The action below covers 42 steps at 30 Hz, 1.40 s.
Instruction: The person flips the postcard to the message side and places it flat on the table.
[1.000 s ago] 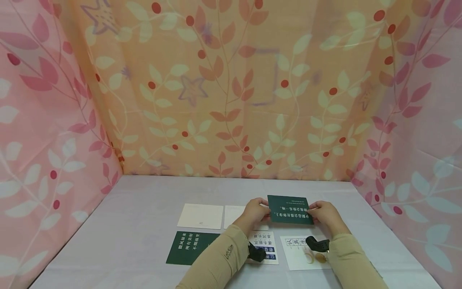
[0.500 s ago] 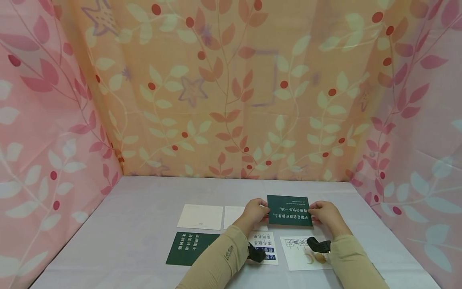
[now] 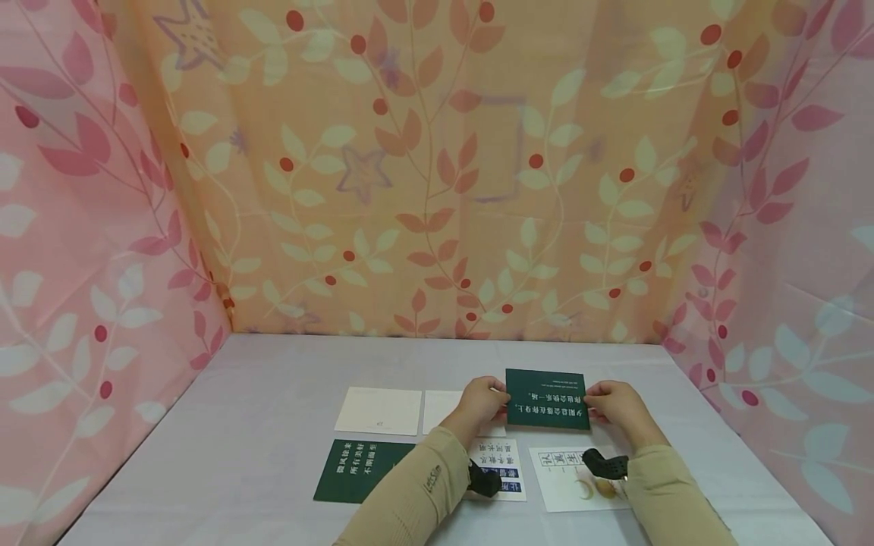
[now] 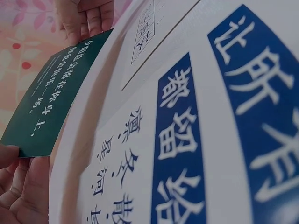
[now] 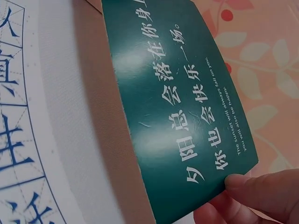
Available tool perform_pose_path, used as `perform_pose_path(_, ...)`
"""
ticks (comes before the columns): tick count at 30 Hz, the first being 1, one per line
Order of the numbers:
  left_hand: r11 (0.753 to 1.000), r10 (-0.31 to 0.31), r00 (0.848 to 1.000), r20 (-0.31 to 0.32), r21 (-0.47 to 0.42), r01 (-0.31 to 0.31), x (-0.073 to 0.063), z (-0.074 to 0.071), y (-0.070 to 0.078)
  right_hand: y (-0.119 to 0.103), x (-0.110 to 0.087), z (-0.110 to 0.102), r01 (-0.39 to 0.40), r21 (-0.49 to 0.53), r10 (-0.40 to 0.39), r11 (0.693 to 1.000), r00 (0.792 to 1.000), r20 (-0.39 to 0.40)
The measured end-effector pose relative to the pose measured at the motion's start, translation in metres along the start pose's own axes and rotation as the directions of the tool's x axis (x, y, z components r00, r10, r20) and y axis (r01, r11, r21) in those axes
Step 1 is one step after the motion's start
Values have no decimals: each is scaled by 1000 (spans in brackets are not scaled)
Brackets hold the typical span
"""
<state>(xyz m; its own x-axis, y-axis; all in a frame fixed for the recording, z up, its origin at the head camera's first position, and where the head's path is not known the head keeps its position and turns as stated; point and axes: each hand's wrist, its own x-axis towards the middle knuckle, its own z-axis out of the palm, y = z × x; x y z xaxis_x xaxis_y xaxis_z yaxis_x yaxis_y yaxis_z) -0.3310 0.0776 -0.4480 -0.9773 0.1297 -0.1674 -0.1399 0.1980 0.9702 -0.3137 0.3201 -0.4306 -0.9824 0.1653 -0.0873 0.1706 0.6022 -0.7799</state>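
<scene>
A green card (image 3: 546, 400) with white Chinese lettering is held up at the back right of the table. My left hand (image 3: 483, 406) pinches its left edge, the thumb (image 4: 8, 155) lying over a corner. At the opposite edge my right hand (image 3: 617, 406) pinches it, with the thumb (image 5: 240, 181) on the printed face. In the right wrist view the green card (image 5: 173, 107) also shows small English words. Below the hands lie a white card with blue blocks (image 3: 501, 466) and a white card with boxed characters (image 3: 570, 485), both partly hidden by wrist straps and sleeves.
On the white-covered table (image 3: 205, 425), a blank cream card (image 3: 378, 411) lies left of a second pale card (image 3: 440, 409), which the left arm partly covers. Another green card (image 3: 362, 470) lies in front. Patterned cloth walls (image 3: 437, 227) enclose the back and sides.
The green card has turned slightly and now sits squarer between both hands. My right hand's fingers have shifted a little outward along its edge. The cards on the table stay put.
</scene>
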Motion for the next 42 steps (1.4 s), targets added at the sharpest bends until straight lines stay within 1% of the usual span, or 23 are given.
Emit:
perform_pose_path(6, 1000, 8, 1000, 8, -19, -7, -1, -3, 1, 2, 1, -2, 19, 3, -19, 1000, 1000, -4)
perform_pose_path(13, 999, 38, 999, 16, 13, -39, 1, -4, -2, 3, 0, -2, -6, 45, 7, 999, 1000, -19)
perform_pose_path(20, 998, 59, 998, 4, -22, -59, 2, -6, -3, 3, 0, -3, -9, 37, 10, 999, 999, -31)
perform_pose_path(29, 998, 52, 999, -5, -27, -52, 2, -6, -4, 2, -2, -4, -10, 50, 11, 999, 1000, -26)
perform_pose_path(31, 998, 48, 999, -1, -38, -48, 2, -6, -4, 2, -2, -4, -9, 52, 11, 999, 1000, -27)
perform_pose_path(38, 996, 44, 999, 19, -73, -43, 1, -7, -3, -1, -5, -7, 33, 49, -31, 998, 999, -35)
perform_pose_path(42, 996, 41, 999, 27, -81, -39, 2, -7, -2, -3, -6, -8, 30, 58, -28, 998, 999, -35)
